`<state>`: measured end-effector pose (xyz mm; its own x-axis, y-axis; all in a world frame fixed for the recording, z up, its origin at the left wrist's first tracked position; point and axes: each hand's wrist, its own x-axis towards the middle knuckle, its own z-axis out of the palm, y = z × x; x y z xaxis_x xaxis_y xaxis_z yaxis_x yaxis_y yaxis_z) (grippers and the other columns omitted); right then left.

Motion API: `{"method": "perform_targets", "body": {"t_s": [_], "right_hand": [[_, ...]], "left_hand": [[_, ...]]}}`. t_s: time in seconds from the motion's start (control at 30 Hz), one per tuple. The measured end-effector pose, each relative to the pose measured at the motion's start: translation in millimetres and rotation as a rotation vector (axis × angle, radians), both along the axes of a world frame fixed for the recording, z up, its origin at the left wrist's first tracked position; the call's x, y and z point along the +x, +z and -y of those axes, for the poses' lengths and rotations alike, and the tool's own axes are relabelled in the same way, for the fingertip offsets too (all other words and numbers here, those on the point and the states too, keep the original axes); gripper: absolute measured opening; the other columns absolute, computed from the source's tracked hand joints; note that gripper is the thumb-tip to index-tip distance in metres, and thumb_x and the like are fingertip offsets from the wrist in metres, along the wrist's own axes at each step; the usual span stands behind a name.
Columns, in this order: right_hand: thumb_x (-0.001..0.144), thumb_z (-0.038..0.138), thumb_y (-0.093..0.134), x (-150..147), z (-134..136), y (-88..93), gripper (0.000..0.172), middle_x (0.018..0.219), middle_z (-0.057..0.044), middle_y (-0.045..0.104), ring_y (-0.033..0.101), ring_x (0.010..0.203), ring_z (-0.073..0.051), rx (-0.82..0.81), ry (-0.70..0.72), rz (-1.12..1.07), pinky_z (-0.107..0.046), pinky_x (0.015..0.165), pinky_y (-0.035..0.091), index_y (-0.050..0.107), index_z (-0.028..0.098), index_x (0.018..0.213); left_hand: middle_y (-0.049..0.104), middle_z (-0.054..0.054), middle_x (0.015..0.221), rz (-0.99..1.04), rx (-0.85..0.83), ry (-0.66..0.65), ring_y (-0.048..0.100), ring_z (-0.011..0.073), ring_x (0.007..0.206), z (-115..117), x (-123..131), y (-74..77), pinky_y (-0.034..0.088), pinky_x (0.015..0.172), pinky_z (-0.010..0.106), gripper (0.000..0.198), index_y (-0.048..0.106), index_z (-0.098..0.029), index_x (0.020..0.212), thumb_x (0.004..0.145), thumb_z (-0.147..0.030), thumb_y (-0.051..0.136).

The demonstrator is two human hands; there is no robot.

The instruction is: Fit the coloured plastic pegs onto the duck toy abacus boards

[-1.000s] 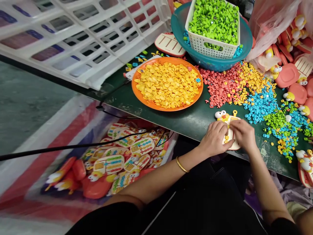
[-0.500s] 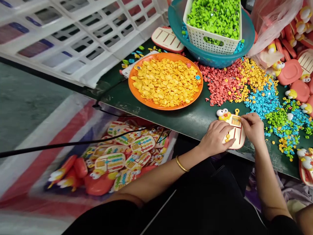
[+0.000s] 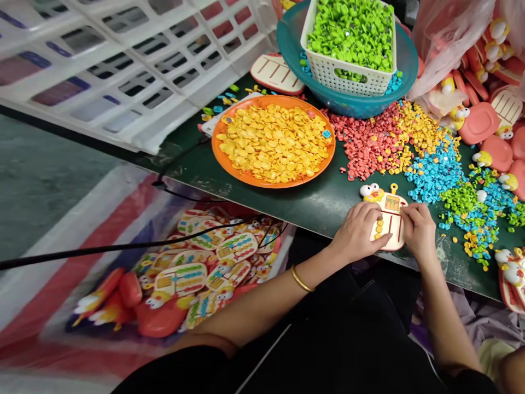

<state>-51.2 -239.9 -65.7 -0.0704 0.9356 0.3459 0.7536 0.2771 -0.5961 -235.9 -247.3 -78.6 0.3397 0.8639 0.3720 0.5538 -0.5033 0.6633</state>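
A cream toy board [image 3: 394, 232] with a duck head and bulging white eyes lies at the front edge of the green table. My left hand [image 3: 357, 229] is closed over its left side, thumb near the bottom and curled fingers above. Between that thumb and those fingers, several yellow beads [image 3: 379, 229] sit in the left column. At the board's right edge, my right hand [image 3: 419, 229] has its thumb and fingers pinched together by the upper right slot. Whatever those fingertips hold is hidden.
An orange plate [image 3: 217, 156] of yellow pieces stands left of the board. Behind are red beads [image 3: 367, 145], blue beads [image 3: 435, 172] and a teal basin [image 3: 287, 41] bearing a white basket [image 3: 348, 63] of green pieces. Below, a bag holds finished-looking toys [image 3: 180, 279].
The view has shifted slightly. My right fingers have slid down a little from the board's top right, baring a small red mark there; my left hand stays on the board.
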Motion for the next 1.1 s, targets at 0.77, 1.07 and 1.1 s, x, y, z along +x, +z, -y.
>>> {"method": "perform_targets", "body": {"t_s": [0.77, 1.07, 1.1], "right_hand": [[0.091, 0.029, 0.058, -2.6, -7.1, -10.6, 0.021, 0.092, -0.007, 0.062, 0.061, 0.087, -0.019, 0.043, -0.085, -0.115, -0.035, 0.081, 0.053, 0.077, 0.022, 0.094], [0.089, 0.033, 0.059, 22.2, -29.0, -0.8, 0.022, 0.091, -0.010, 0.071, 0.062, 0.084, -0.023, 0.024, -0.258, 0.030, -0.040, 0.082, 0.051, 0.075, 0.019, 0.095], [0.088, 0.032, 0.059, 27.5, -34.9, -0.7, 0.021, 0.089, -0.011, 0.071, 0.061, 0.085, -0.024, 0.014, -0.288, 0.070, -0.041, 0.083, 0.050, 0.075, 0.018, 0.092]], "left_hand": [[0.064, 0.011, 0.116, -0.074, 0.012, 0.000, 0.055, 0.0276, 0.114, 2.0, 1.2, 0.6, 0.041, 0.101, 0.043, 0.035, 0.064, -0.017, 0.113, 0.087, -0.040, 0.063], [0.058, 0.010, 0.134, -0.207, -0.026, -0.108, 0.049, 0.0290, 0.124, -7.0, 1.8, 9.3, 0.035, 0.103, 0.046, 0.055, 0.048, -0.025, 0.143, 0.089, -0.034, 0.057], [0.056, 0.008, 0.139, -0.239, 0.000, -0.128, 0.048, 0.0296, 0.126, -7.3, 3.2, 10.5, 0.033, 0.104, 0.048, 0.055, 0.047, -0.028, 0.144, 0.090, -0.031, 0.055]]}}
